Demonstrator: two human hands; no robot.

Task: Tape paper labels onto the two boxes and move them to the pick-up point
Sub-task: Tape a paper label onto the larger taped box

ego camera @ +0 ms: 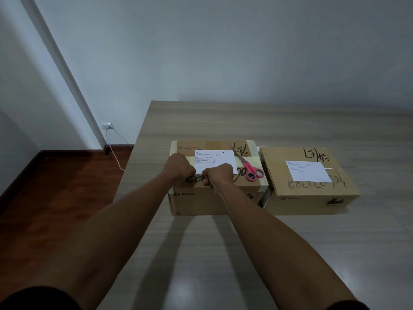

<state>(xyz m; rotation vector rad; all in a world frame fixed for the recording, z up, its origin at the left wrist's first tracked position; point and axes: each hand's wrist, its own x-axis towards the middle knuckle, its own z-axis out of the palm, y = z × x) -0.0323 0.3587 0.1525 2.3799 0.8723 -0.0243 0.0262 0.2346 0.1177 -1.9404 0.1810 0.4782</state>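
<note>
Two cardboard boxes side by side on a wood-grain table [223, 253], near its far half. Left box [201, 202] has a white paper label [220, 161] on its top; pink-handled scissors [249, 168] lie on the same top just right of the label, blades pointing away from the camera. Left hand [178, 167] curled into a loose fist at the label's left edge, resting on the box top. Right hand [218, 175] also curled tight at the label's near edge, fingers pinched together (what they pinch, cannot tell, too small and dark). Hands nearly touching each other. Right box [312, 200] sits just beside the left one with a narrow gap, its own label [307, 171] flat on top. Both boxes have black marker scribbles.
</note>
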